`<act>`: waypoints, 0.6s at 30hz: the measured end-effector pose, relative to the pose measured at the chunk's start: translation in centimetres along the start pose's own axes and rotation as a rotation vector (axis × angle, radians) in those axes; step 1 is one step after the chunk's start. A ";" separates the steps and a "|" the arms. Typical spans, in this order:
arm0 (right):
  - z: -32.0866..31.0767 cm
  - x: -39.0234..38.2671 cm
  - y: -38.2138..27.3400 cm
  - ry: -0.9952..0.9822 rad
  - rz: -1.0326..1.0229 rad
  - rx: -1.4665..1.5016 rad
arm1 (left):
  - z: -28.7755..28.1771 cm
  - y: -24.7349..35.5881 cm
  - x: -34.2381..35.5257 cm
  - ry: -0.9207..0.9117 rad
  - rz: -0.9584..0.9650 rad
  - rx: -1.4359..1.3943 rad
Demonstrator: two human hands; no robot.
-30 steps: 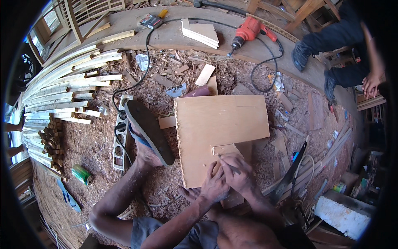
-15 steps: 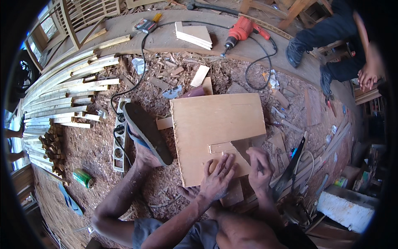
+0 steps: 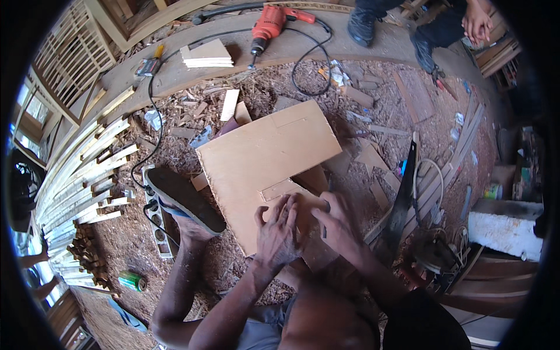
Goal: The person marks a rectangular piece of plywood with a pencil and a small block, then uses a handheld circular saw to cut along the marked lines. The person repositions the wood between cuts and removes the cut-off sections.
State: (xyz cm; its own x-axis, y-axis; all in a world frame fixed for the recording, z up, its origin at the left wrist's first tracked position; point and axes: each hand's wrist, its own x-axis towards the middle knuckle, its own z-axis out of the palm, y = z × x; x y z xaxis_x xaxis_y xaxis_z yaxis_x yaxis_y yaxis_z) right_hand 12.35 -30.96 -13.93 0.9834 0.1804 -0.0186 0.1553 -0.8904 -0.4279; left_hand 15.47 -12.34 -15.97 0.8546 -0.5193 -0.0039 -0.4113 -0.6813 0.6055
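A tan plywood sheet (image 3: 265,143) lies tilted across my lap and the chip-covered ground, with a notch cut in from its right side. Thin outlines of narrow rectangles are marked or scored on its face. My left hand (image 3: 277,230) presses on the near part of the sheet, fingers spread below the notch. Just right of it, my right hand (image 3: 339,224) is closed at the sheet's near right edge. A small dark, slim thing shows in its curled fingers, too covered to name. My left foot in a sandal (image 3: 185,201) rests beside the sheet's left edge.
A power strip (image 3: 158,230) lies beyond my foot. A red drill (image 3: 268,29) and stacked board pieces (image 3: 208,55) rest on the plank behind. Wood strips (image 3: 87,192) are piled left, near a green can (image 3: 132,280). A handsaw (image 3: 403,195) stands right. Another person's hands (image 3: 476,26) are clasped.
The view has shifted to the right. The sheet has turned counter-clockwise in the picture. My right hand has come down and in along the cut edge, while my left hand stays pressed on the sheet.
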 end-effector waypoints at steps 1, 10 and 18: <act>0.0 -0.1 0.2 0.043 0.031 0.051 | -0.3 -0.3 0.4 -0.038 0.020 0.039; 0.1 -2.9 5.6 -0.009 0.142 0.365 | -0.9 -2.4 2.5 0.046 0.175 0.135; 1.4 -3.1 8.1 -0.007 0.071 0.390 | -2.0 -3.6 4.9 -0.083 0.214 0.069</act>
State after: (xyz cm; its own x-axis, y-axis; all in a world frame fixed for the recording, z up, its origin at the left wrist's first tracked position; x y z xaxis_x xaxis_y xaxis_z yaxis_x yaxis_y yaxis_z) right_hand 10.47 -38.11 -18.63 0.9895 0.1281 -0.0664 0.0381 -0.6754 -0.7364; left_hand 21.76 -11.39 -16.58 0.7176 -0.6945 0.0513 -0.6034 -0.5833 0.5437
